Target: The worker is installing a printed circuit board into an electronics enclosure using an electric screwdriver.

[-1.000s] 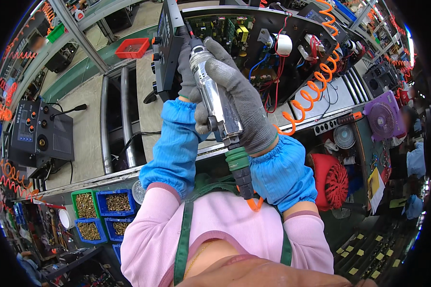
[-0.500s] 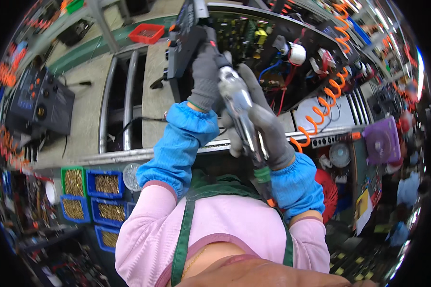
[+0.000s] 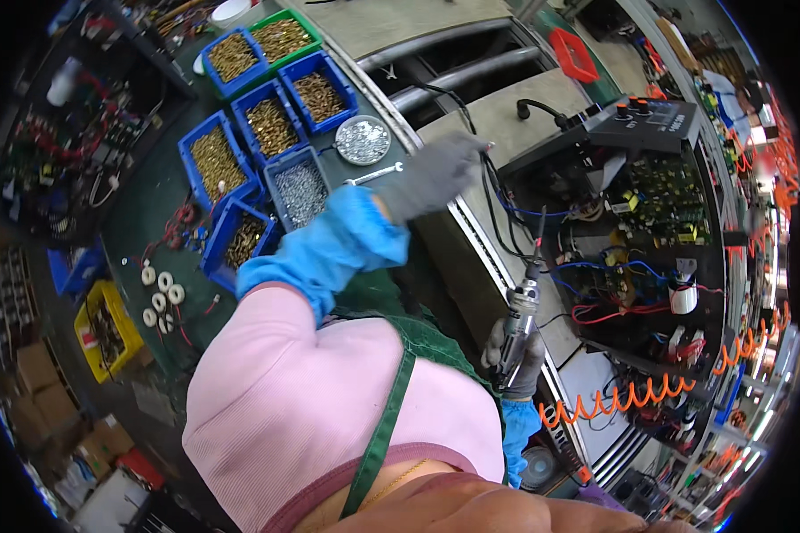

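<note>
My right hand (image 3: 531, 366), in a grey glove, is wrapped round a silver power screwdriver (image 3: 519, 322). Its thin bit points away from me, beside the open black machine housing (image 3: 587, 306) with circuit boards and coloured wires inside. My left hand (image 3: 436, 176), also gloved and smeared by motion, reaches out over the bench edge. Its fingers are drawn together, with a tiny bright spot at their tips; what they hold, if anything, is too small to name. Just below that hand lie a wrench (image 3: 373, 173) and a round dish of small silver parts (image 3: 363, 140).
Blue bins (image 3: 274, 133) and a green bin (image 3: 309, 34) of brass-coloured and silver fasteners stand on the left. White rings (image 3: 176, 293) lie near them. An orange coiled hose (image 3: 631, 398) stretches at right. Rollers (image 3: 471, 75) and a red tray (image 3: 574, 55) are beyond.
The view has swung left, bringing the fastener bins closer to the middle. My left hand has left the machine's panel and moved toward the bins; the right hand keeps the screwdriver, now lower.
</note>
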{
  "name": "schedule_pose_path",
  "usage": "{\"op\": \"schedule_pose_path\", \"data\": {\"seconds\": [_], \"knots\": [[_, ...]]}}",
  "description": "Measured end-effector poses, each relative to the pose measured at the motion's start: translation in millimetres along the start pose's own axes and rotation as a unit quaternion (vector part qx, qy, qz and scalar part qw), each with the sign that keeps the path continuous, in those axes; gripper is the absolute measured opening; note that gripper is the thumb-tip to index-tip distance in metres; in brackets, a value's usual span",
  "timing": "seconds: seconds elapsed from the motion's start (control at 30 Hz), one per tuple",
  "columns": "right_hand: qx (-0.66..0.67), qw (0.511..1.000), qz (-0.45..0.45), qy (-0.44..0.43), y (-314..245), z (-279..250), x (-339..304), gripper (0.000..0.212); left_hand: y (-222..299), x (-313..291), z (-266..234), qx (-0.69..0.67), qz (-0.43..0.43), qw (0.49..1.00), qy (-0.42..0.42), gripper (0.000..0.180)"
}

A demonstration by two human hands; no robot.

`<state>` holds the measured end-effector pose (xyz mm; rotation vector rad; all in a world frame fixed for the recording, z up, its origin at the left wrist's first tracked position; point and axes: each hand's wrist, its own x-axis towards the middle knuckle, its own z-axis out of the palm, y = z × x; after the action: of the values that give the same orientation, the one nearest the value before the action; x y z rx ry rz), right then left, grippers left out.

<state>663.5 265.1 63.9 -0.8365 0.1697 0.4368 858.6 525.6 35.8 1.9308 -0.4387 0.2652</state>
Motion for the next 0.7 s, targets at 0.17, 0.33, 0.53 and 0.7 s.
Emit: {"op": "schedule_pose_path", "data": {"seconds": [0.17, 0.33, 0.53, 0.7], "knots": [[-0.024, 0.996, 0.060, 0.058, 28.0, -21.5, -13.8, 0.057, -36.7, -73.6, -137.6, 0.245, -0.185, 0.925, 0.223, 0.027], [-0.047, 0.990, 0.101, 0.089, 28.2, -3.5, -21.0, 0.059, -105.9, -172.5, -261.4, 0.567, -0.393, 0.720, 0.075, 0.033], [-0.025, 0.993, 0.077, 0.086, 40.6, -12.3, -24.2, 0.060, -129.9, -158.7, -258.2, 0.544, -0.390, 0.741, 0.059, 0.024], [-0.058, 0.990, 0.046, 0.117, 42.9, -5.1, -37.5, 0.062, -142.3, -155.8, -254.6, 0.555, -0.426, 0.713, 0.040, 0.024]]}}
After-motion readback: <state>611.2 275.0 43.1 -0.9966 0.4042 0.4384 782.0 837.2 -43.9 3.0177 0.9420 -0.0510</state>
